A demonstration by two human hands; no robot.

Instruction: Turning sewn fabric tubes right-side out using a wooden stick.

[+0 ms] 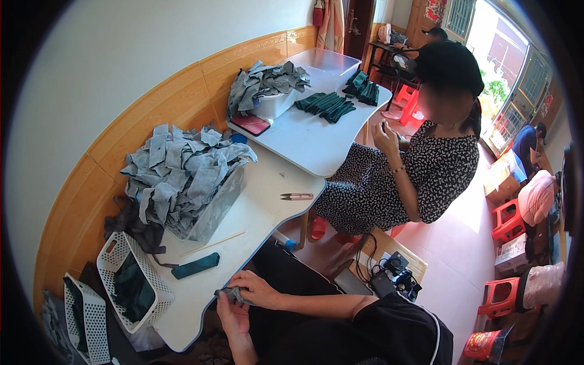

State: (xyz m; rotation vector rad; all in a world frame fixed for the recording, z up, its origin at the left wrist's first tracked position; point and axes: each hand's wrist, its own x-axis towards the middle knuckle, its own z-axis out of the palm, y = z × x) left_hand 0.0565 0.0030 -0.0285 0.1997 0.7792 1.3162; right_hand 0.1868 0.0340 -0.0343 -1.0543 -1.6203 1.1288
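Observation:
My left hand [236,315] and my right hand [258,290] meet just off the front edge of the white table [252,210]. Between them is a small bunched piece of grey cloth [226,293], pinched by the fingers of both. Closest to my hands on the tabletop lies a dark green folded cloth strip [196,266]. Behind it rests a thin wooden stick [213,243]. Farther right is a pair of thread snips [296,196]. A clear tub [220,207] is heaped high with grey cloth pieces [182,167].
White perforated baskets [161,301] with green cloth stand at left. On the adjoining table are a white tub [277,104] of grey cloth, green strips [325,106] and a phone [250,125]. A co-worker [420,164] sits there. A wooden stool [380,261] holds cables and devices.

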